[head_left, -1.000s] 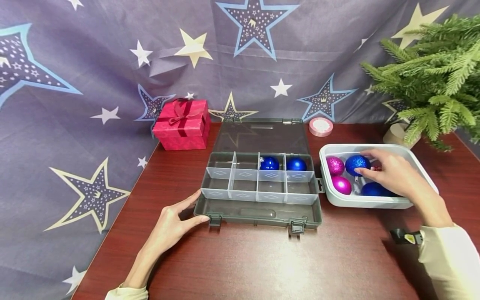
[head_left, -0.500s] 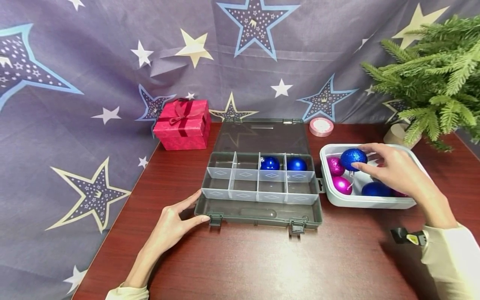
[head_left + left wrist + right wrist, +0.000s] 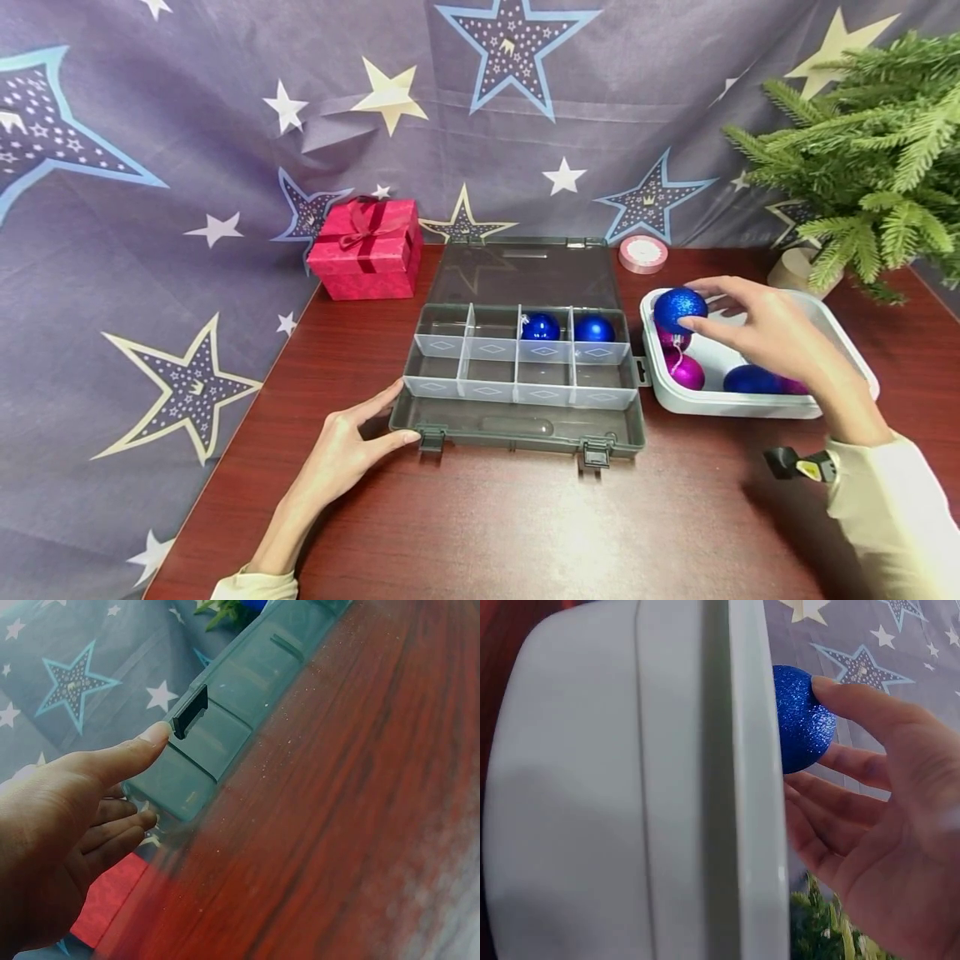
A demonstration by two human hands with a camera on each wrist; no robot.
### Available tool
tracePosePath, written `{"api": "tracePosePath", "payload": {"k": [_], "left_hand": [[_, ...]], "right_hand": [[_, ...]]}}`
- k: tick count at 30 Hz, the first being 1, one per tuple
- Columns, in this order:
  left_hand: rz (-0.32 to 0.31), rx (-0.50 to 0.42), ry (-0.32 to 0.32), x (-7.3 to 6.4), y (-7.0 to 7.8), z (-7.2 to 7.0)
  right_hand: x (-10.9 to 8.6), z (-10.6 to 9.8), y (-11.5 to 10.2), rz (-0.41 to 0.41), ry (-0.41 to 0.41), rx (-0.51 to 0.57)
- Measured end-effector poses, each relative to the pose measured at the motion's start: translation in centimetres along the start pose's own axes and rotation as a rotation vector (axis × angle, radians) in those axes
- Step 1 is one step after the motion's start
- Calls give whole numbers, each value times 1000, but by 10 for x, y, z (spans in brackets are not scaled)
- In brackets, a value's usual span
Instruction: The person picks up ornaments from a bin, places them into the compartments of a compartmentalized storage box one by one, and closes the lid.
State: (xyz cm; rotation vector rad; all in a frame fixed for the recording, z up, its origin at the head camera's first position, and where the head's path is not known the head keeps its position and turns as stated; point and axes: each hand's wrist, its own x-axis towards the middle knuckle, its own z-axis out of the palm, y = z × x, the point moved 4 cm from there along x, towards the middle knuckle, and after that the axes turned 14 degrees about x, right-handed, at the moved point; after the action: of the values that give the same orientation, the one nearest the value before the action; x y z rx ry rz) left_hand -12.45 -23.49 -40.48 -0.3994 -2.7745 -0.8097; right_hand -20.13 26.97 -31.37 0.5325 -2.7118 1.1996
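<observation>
In the head view my right hand (image 3: pixel 776 329) pinches a glittery blue bauble (image 3: pixel 680 311) between thumb and fingers, above the left end of a white tub (image 3: pixel 765 406). The right wrist view shows that bauble (image 3: pixel 804 720) past the tub's wall (image 3: pixel 690 780). A magenta bauble (image 3: pixel 684 372) and a dark blue bauble (image 3: pixel 752 379) lie in the tub; others are partly covered. My left hand (image 3: pixel 341 446) touches the front left corner of a clear grey divided box (image 3: pixel 517 425), its thumb beside a latch (image 3: pixel 191 712). Two blue baubles (image 3: pixel 540 327) sit in separate back-row compartments.
The box's lid (image 3: pixel 525 271) lies folded back. A red gift box (image 3: pixel 365 250) stands at the back left, a ribbon roll (image 3: pixel 642 253) behind the tub. Green fir branches (image 3: pixel 877 158) overhang the back right. A starry cloth (image 3: pixel 480 158) hangs behind the table.
The glittery blue bauble has risen from inside the tub and moved left, held in my right hand. My left hand stays at the box's corner.
</observation>
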Motion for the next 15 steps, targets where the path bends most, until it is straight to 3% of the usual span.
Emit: {"api": "tracePosePath", "payload": {"k": [7, 15], "left_hand": [[0, 5, 1, 0, 1, 0], [-4, 2, 0, 0, 0, 0]], "right_hand": [[13, 13, -12, -14, -58, 89], [31, 32, -25, -94, -71, 132]]}}
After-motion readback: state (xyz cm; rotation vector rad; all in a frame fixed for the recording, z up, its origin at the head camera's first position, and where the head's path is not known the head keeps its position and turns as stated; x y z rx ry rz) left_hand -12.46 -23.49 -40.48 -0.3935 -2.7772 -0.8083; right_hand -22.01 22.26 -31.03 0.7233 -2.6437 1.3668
